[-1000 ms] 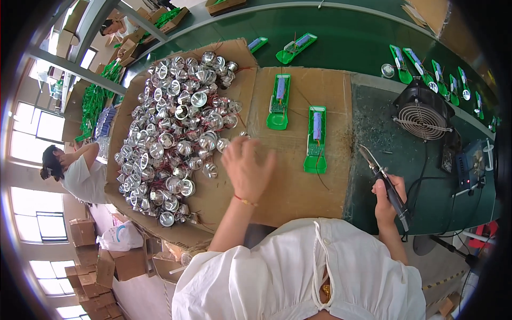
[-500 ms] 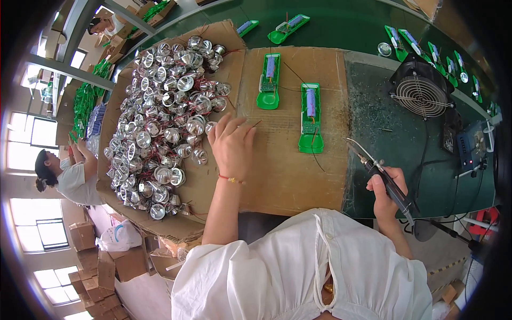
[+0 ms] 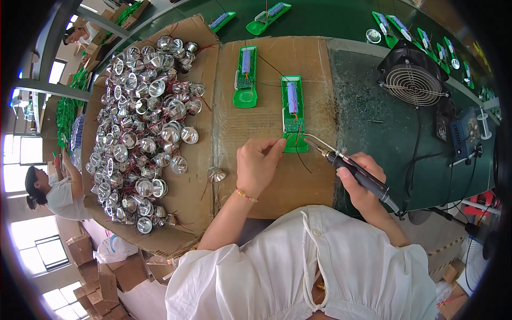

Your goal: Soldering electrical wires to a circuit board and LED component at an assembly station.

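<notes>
My right hand (image 3: 364, 178) is wrapped round a soldering iron (image 3: 368, 180) with a black handle and a thin curved metal tube alongside its tip. The tip reaches over the lower part of a green plastic housing (image 3: 294, 109), which holds a purple cylindrical battery (image 3: 292, 97) and a small circuit board with loose wires. My left hand (image 3: 257, 166) is pinched at the housing's lower left edge; whatever its fingertips hold is too small to make out. Left of that wrist lies a single silver reflector cup (image 3: 216, 174). A second green housing (image 3: 245, 80) with a battery lies further left.
A heap of reflector cups with red wires (image 3: 141, 122) fills a cardboard tray on the left. At the right stand a round fan (image 3: 412, 84) and a blue control box (image 3: 463, 136). More green housings (image 3: 269, 18) lie along the far side. Co-workers (image 3: 56, 189) are at the left.
My left hand has left the heap's edge and come right to the nearer housing, now pinched. The iron has moved left over that housing. A reflector cup now lies apart from the heap.
</notes>
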The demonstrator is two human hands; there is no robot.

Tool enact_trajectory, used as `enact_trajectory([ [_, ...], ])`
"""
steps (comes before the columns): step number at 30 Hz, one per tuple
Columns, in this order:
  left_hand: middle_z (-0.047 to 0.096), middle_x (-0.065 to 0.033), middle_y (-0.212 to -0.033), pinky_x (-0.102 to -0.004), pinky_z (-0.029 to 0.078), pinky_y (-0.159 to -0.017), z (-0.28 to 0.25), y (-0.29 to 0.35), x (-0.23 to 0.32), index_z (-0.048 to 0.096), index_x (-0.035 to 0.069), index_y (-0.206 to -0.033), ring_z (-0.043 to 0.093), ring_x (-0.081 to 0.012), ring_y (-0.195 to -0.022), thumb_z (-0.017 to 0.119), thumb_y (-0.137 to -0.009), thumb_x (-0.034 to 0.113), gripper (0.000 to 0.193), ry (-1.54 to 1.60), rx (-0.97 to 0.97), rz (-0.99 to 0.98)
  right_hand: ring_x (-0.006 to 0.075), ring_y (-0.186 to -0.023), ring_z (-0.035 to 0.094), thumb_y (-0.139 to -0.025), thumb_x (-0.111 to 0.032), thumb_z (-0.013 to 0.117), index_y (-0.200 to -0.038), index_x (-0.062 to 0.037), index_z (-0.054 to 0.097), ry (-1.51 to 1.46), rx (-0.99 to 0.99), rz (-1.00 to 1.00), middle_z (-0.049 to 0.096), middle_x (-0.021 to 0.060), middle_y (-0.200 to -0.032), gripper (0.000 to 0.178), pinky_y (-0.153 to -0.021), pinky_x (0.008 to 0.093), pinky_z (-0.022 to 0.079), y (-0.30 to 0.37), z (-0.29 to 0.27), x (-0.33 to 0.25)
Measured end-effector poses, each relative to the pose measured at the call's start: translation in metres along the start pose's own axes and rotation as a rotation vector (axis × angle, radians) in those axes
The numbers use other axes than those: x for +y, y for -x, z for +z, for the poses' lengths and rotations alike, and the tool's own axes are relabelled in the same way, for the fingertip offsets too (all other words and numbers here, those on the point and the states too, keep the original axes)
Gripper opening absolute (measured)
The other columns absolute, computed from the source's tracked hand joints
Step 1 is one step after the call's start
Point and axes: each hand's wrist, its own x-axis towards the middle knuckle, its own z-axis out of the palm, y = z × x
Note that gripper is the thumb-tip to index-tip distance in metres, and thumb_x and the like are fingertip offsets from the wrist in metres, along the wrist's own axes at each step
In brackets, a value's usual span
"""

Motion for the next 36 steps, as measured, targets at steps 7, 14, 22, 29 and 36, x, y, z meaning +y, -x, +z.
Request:
enact_trajectory([
  [7,0.058,-0.0086,-0.069,-0.0321,0.044,-0.059,0.014,-0.009,0.0,0.065,0.002,-0.07,0.055,-0.022,-0.066,0.066,-0.075,0.015,0.013,-0.026,0.082,0.16,0.0118,-0.059,0.056,-0.079,-0.007,0.062,-0.083,0.0029,0.053,-0.023,0.01,0.137,0.059,0.0097,-0.069,0.015,-0.055,0.0235,0.044,-0.006,0.007,0.013],
  [14,0.058,-0.0072,-0.076,-0.0259,0.043,-0.058,0.016,-0.014,-0.006,0.061,-0.002,-0.073,0.054,-0.0148,-0.063,0.065,-0.076,0.007,0.01,-0.049,0.098,0.246,0.0123,-0.059,0.056,-0.081,-0.007,0.06,-0.084,0.0031,0.052,-0.044,0.015,0.16,0.058,0.01,-0.068,0.013,-0.055,0.024,0.045,-0.008,0.008,0.016],
  [22,0.058,-0.0072,-0.076,-0.0256,0.044,-0.058,0.019,-0.014,-0.002,0.06,-0.003,-0.071,0.054,-0.0146,-0.063,0.064,-0.075,0.006,0.01,-0.039,0.108,0.212,0.0119,-0.058,0.055,-0.081,-0.006,0.06,-0.082,0.0026,0.051,0.022,-0.058,0.111,0.058,0.01,-0.067,0.012,-0.054,0.0243,0.045,-0.012,0.005,0.013],
  [29,0.058,-0.0094,-0.073,-0.0326,0.045,-0.059,0.021,-0.015,0.0,0.061,0.001,-0.067,0.056,-0.0243,-0.065,0.065,-0.072,0.009,0.01,0.01,0.127,0.18,0.0127,-0.061,0.057,-0.082,-0.006,0.059,-0.09,0.0032,0.052,-0.107,0.052,0.131,0.057,0.0104,-0.073,0.014,-0.057,0.0249,0.048,-0.004,0.003,0.015],
  [36,0.058,-0.0092,-0.072,-0.0318,0.044,-0.056,0.021,-0.016,0.002,0.06,0.001,-0.066,0.056,-0.0232,-0.061,0.065,-0.071,0.009,0.01,-0.004,0.128,0.166,0.0088,-0.057,0.054,-0.081,-0.009,0.063,-0.085,0.0011,0.052,-0.153,0.088,0.199,0.059,0.0068,-0.067,0.015,-0.052,0.0226,0.043,-0.008,0.011,0.012],
])
